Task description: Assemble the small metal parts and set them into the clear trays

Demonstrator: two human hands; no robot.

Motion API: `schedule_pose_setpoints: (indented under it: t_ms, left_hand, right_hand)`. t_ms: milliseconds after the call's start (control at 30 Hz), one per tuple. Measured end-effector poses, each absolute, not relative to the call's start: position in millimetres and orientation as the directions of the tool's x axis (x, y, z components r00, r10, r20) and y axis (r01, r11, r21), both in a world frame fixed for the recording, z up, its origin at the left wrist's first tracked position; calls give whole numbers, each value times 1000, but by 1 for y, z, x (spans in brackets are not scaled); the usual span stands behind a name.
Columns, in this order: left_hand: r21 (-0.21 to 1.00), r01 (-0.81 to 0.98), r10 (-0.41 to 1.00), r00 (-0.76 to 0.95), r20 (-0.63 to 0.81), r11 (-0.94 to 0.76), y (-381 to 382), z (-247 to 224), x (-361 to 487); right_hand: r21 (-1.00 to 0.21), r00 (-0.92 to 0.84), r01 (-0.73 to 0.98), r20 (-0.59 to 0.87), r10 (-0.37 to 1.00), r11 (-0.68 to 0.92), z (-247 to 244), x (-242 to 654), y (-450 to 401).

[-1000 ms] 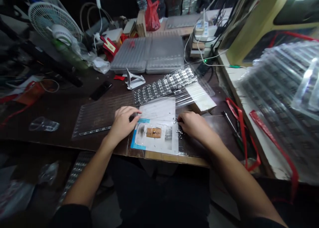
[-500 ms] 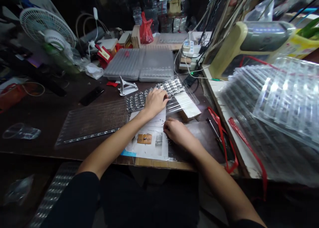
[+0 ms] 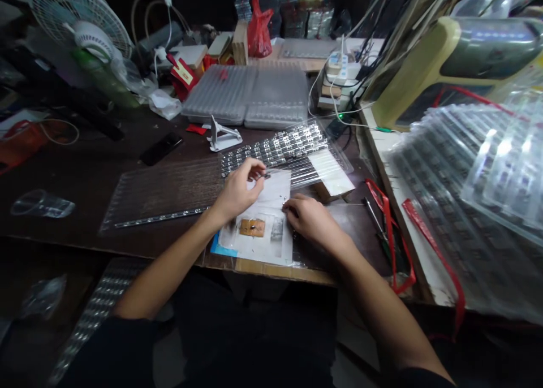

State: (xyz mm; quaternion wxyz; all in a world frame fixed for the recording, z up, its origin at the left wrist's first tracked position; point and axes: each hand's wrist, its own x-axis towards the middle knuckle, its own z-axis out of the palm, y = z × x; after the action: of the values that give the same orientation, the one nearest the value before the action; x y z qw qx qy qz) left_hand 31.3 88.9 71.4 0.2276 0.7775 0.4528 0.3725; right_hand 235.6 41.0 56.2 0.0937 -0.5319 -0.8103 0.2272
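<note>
My left hand (image 3: 238,193) is raised over the white sheet (image 3: 275,189), a small dark metal part (image 3: 266,176) pinched between thumb and fingertips. On the sheet's right edge rests my right hand (image 3: 309,217), its fingers drawn together beside tiny shiny pieces (image 3: 283,200); whether it grips one is hidden. Behind both hands, a clear ribbed tray (image 3: 303,177) carries rows of small metal parts (image 3: 280,146). A white-topped block (image 3: 331,174) lies on that tray's right end. Nearer me, an orange-brown plate (image 3: 251,228) with a small dark piece on it lies on the sheet.
Left lies another clear ribbed tray (image 3: 169,187) with one row of metal parts (image 3: 163,217). A phone (image 3: 161,149), white stand (image 3: 223,136) and stacked trays (image 3: 275,91) are farther back. Right are a screwdriver (image 3: 373,215), red strap (image 3: 409,269) and piled clear trays (image 3: 475,207).
My left hand has drawn back from the parts tray toward me and left, and now holds a small metal part. My right hand stays near the tiny pieces. The camera view has shifted slightly.
</note>
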Motion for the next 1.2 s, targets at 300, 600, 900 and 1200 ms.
schedule_pose_setpoints:
  t_ms: [300, 600, 900, 1200]
  left_hand:
    - [777, 575, 966, 181, 182, -255, 15, 29, -35]
    - [674, 589, 889, 379, 257, -446, 6, 18, -30]
    - [609, 626, 871, 398, 287, -486, 6, 17, -26]
    - [596, 651, 881, 386, 273, -470, 5, 14, -29]
  right_hand:
    - [-764, -475, 584, -45, 879, 276, 42, 197, 31]
    - [-754, -430, 560, 88, 899, 342, 29, 192, 34]
    - [-742, -441, 573, 77, 894, 347, 25, 190, 33]
    - [-718, -475, 574, 100, 874, 394, 28, 190, 32]
